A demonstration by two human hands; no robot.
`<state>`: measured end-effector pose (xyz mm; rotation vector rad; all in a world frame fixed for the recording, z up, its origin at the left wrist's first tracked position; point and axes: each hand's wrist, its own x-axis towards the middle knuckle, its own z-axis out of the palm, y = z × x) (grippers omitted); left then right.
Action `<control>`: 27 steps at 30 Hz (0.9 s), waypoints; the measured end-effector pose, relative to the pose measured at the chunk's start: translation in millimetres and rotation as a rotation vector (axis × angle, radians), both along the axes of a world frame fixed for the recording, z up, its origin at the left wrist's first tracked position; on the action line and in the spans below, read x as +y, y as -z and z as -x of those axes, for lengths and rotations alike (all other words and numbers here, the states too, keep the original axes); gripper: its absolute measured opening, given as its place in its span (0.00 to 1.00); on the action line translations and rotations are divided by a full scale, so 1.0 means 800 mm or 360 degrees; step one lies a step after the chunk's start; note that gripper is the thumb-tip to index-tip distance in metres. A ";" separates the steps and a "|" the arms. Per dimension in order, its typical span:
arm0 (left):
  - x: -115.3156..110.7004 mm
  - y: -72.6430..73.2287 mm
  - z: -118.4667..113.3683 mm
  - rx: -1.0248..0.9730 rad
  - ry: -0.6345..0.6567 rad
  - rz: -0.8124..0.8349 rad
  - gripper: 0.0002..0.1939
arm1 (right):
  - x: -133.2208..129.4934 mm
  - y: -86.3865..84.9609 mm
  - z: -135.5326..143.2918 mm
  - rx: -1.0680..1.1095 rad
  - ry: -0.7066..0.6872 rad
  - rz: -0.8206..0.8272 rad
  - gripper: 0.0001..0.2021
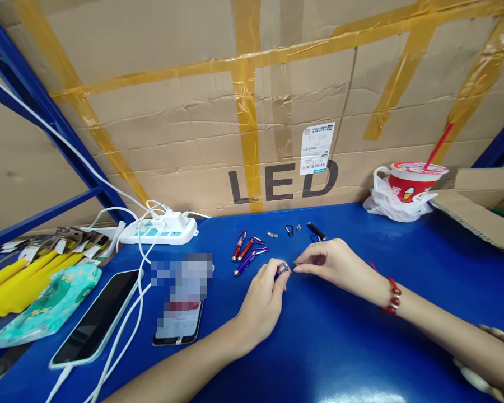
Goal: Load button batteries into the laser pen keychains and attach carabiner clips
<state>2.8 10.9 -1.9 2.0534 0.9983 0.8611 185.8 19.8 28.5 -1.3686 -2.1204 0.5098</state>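
One shiny little cylinder (283, 268) is jutting from the left grip (258, 305), which is clasping it; just beside, the right grip (338, 267) is pinching a tiny dark piece (295, 267), probably needing slow, steady handling.

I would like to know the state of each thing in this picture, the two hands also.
Left hand: closed around a small shiny-ended cylinder.
Right hand: pinching a tiny piece, too small to identify.
White-edged phone: screen dark, cable plugged in.
Black-edged phone: screen lit, partly pixelated.
Power strip: plugs inserted.
Red tubes: lying flat.
Purple tube: lying flat.
Black tube: lying flat.
Red cup: upright, straw inserted.
Carton: open.
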 end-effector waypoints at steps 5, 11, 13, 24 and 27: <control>0.002 0.003 0.001 -0.0033 0.0010 -0.0035 0.09 | -0.012 -0.014 0.013 0.0495 -0.0016 -0.0009 0.09; 0.001 0.001 0.000 0.0001 0.0072 -0.0168 0.09 | -0.010 -0.004 0.014 0.0682 -0.0023 0.0178 0.10; 0.001 0.001 0.000 -0.0004 0.0089 -0.0184 0.09 | -0.007 -0.003 0.011 0.0721 -0.0047 0.0265 0.09; -0.003 0.001 0.002 -0.0075 0.0218 -0.0184 0.08 | -0.003 -0.008 -0.001 0.0714 -0.0179 0.0649 0.08; -0.002 0.004 0.003 -0.0036 0.0218 -0.0221 0.09 | -0.005 -0.007 0.000 0.0677 -0.0149 0.0658 0.10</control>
